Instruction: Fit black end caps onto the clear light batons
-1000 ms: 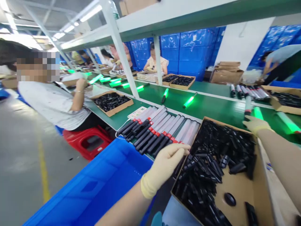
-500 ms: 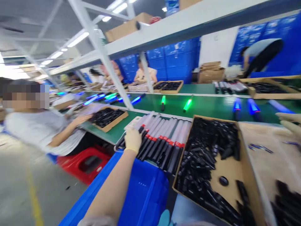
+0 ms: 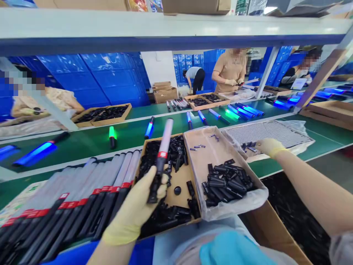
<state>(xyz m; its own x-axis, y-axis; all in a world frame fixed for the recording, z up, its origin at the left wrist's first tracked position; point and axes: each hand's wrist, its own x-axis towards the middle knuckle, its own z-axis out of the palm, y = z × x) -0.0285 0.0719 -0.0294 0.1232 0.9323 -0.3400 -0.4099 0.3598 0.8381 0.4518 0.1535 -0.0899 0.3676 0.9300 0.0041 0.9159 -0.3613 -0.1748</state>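
My left hand (image 3: 143, 198), in a pale yellow glove, is closed around the black handle of a light stick (image 3: 165, 138). The stick stands nearly upright, its frosted tube and red ring above the fist, unlit. My right hand (image 3: 271, 148), gloved alike, reaches to the right, fingertips closed on several small dark batteries (image 3: 250, 147) above the edge of a grey gridded tray (image 3: 275, 134). Left of my left hand lies a row of unlit light sticks (image 3: 91, 195). Below the held stick is a cardboard box (image 3: 170, 193) of black parts.
A plastic-lined box (image 3: 197, 163) holds black casings (image 3: 224, 182) and a few loose batteries. Lit blue and green sticks lie on the green conveyor (image 3: 129, 130). A white shelf beam (image 3: 176, 27) crosses overhead. Co-workers sit or stand across the line, one person (image 3: 231, 70) holding a stick.
My view has swung right. My left hand has left the row of sticks and now holds one up over the parts box. My right hand has come fully into view at the gridded tray.
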